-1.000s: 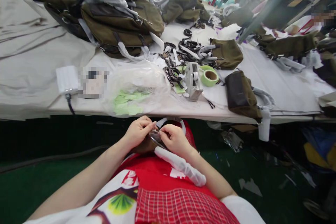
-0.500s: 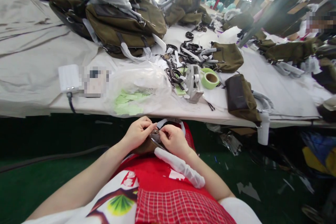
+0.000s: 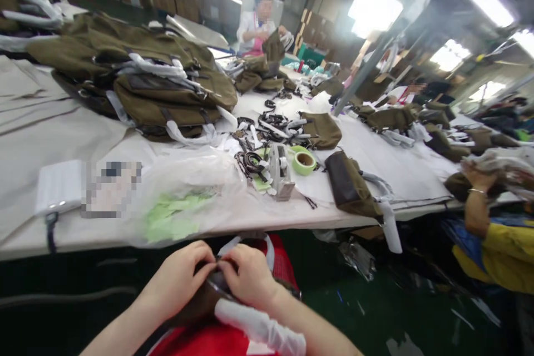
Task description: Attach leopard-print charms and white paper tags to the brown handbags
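1. We have a brown bag (image 3: 197,308) in our lap, just below the near edge of the white-covered surface (image 3: 409,183), with its metal zip (image 3: 220,289) turned up towards us.
2. Our left hand (image 3: 186,271) is closed in a pinch on the bag near the zip, thumb against the fingers.
3. Our right hand (image 3: 247,277) pinches it from the other side, its fingertips nearly meeting those of the left; we cannot tell exactly which small part lies between them.
4. A handle in white wrapping (image 3: 261,327) lies below our right hand, beside the forearm, over our red apron (image 3: 200,343).
5. Straight ahead, near the edge, we see a clear plastic bag (image 3: 208,169) with pale green slips (image 3: 177,214) inside.
6. Just right of it are dark cords (image 3: 252,161), a grey metal dispenser (image 3: 280,172) and a roll of green tape (image 3: 303,161).
7. Farther right sits a small olive bag (image 3: 348,183) with a dark panel, its wrapped handle hanging over the edge.
8. To our left we have a white box (image 3: 60,186) with a cable, and beyond it a heap of olive bags (image 3: 179,97).
9. Across from us a co-worker (image 3: 254,36) holds up an olive piece; at far right a co-worker's yellow sleeve (image 3: 509,253) shows.
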`<action>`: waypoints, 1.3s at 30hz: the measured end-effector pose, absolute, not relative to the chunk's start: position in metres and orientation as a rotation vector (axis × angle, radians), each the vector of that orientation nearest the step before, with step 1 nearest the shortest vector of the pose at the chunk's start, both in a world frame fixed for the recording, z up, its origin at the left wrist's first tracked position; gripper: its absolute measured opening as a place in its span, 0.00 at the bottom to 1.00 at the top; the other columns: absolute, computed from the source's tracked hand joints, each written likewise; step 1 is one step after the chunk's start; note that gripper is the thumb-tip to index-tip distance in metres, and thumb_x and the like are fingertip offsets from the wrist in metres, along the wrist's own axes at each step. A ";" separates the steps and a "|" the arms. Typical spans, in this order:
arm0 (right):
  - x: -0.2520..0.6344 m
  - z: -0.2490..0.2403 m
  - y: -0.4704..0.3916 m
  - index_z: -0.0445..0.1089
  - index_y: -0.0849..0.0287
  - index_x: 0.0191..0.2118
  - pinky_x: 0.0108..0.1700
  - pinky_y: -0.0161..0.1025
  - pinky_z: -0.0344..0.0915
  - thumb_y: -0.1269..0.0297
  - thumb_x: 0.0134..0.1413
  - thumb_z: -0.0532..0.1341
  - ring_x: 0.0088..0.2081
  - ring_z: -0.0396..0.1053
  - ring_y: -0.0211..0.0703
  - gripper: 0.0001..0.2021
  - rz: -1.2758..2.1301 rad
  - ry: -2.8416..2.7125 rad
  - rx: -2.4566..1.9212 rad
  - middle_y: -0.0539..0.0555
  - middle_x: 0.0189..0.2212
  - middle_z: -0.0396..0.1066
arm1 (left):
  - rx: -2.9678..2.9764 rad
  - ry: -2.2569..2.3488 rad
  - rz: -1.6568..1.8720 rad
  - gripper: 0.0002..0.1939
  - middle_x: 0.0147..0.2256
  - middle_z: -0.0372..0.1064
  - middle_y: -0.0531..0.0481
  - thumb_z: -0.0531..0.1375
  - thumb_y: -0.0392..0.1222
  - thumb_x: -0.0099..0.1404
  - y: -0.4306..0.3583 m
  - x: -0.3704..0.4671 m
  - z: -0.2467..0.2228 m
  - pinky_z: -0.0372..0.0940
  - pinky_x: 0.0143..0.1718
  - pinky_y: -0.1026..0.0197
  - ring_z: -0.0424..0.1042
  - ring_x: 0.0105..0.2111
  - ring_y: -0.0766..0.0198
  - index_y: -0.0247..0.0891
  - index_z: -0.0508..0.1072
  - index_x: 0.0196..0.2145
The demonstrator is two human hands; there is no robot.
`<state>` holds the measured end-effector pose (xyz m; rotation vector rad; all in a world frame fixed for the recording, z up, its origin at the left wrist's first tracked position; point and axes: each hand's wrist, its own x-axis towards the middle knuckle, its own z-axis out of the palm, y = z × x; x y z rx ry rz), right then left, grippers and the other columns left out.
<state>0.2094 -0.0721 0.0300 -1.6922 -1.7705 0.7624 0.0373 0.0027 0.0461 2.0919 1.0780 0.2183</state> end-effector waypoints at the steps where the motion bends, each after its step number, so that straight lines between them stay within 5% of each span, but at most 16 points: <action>1: 0.210 0.031 -0.071 0.74 0.57 0.42 0.43 0.37 0.64 0.66 0.55 0.62 0.40 0.71 0.43 0.09 0.747 -1.725 -1.682 0.54 0.38 0.74 | 2.105 1.084 0.201 0.10 0.31 0.72 0.50 0.54 0.41 0.62 0.005 0.039 0.046 0.65 0.38 0.59 0.72 0.34 0.59 0.42 0.72 0.26; 4: 0.211 0.033 -0.069 0.73 0.57 0.47 0.46 0.38 0.65 0.69 0.50 0.63 0.44 0.71 0.44 0.16 0.815 -1.573 -1.544 0.56 0.44 0.72 | 2.127 1.067 0.253 0.10 0.30 0.72 0.50 0.54 0.41 0.63 0.014 0.043 0.048 0.66 0.37 0.59 0.72 0.32 0.60 0.41 0.71 0.25; 8: 0.210 0.022 -0.062 0.75 0.59 0.33 0.37 0.35 0.66 0.63 0.53 0.64 0.34 0.71 0.39 0.06 1.170 -1.175 -1.230 0.54 0.34 0.75 | 2.158 0.983 0.558 0.15 0.32 0.72 0.49 0.53 0.49 0.67 0.032 0.054 0.067 0.66 0.40 0.60 0.72 0.36 0.59 0.41 0.72 0.27; 12: 0.210 0.008 -0.059 0.68 0.61 0.28 0.16 0.30 0.43 0.47 0.49 0.66 0.13 0.47 0.26 0.19 1.570 -0.652 -1.003 0.49 0.20 0.71 | 2.219 0.872 0.659 0.15 0.41 0.73 0.48 0.53 0.52 0.68 0.066 0.089 0.092 0.68 0.43 0.61 0.73 0.39 0.60 0.41 0.74 0.40; 16: 0.209 0.006 -0.062 0.68 0.63 0.28 0.16 0.31 0.35 0.45 0.43 0.70 0.12 0.46 0.25 0.23 1.619 -0.586 -1.004 0.48 0.17 0.68 | 2.492 0.977 0.602 0.17 0.48 0.72 0.42 0.50 0.43 0.69 0.114 0.153 0.098 0.65 0.52 0.58 0.72 0.46 0.59 0.36 0.71 0.51; 19: 0.207 0.011 -0.064 0.68 0.63 0.27 0.15 0.31 0.34 0.43 0.40 0.71 0.11 0.45 0.24 0.25 1.606 -0.605 -1.032 0.47 0.16 0.68 | 2.677 1.027 0.443 0.16 0.50 0.72 0.38 0.53 0.32 0.63 0.145 0.203 0.087 0.53 0.62 0.51 0.67 0.54 0.53 0.34 0.74 0.46; 24: 0.209 0.013 -0.066 0.67 0.62 0.27 0.16 0.31 0.35 0.40 0.39 0.70 0.11 0.43 0.24 0.27 1.583 -0.640 -1.048 0.46 0.15 0.68 | 2.663 1.138 0.340 0.12 0.33 0.76 0.35 0.57 0.27 0.53 0.169 0.239 0.066 0.45 0.63 0.37 0.74 0.44 0.47 0.32 0.77 0.33; 29: 0.215 0.011 -0.069 0.68 0.61 0.27 0.16 0.31 0.35 0.41 0.41 0.70 0.12 0.44 0.25 0.25 1.558 -0.648 -1.084 0.47 0.17 0.68 | 2.606 1.095 0.401 0.11 0.32 0.78 0.39 0.55 0.33 0.58 0.182 0.217 0.082 0.50 0.60 0.36 0.75 0.39 0.49 0.35 0.78 0.32; 33: 0.215 0.014 -0.068 0.68 0.61 0.28 0.17 0.31 0.35 0.42 0.40 0.70 0.14 0.43 0.26 0.25 1.569 -0.658 -1.093 0.47 0.17 0.68 | 2.490 0.976 0.501 0.18 0.43 0.78 0.46 0.53 0.42 0.64 0.177 0.169 0.122 0.66 0.50 0.55 0.75 0.42 0.56 0.38 0.75 0.48; 39: 0.217 0.020 -0.071 0.68 0.61 0.28 0.19 0.30 0.40 0.41 0.41 0.69 0.16 0.48 0.27 0.25 1.577 -0.704 -1.128 0.48 0.18 0.68 | 2.349 0.692 0.539 0.18 0.47 0.75 0.50 0.53 0.44 0.65 0.137 0.070 0.149 0.60 0.58 0.54 0.71 0.49 0.57 0.41 0.74 0.49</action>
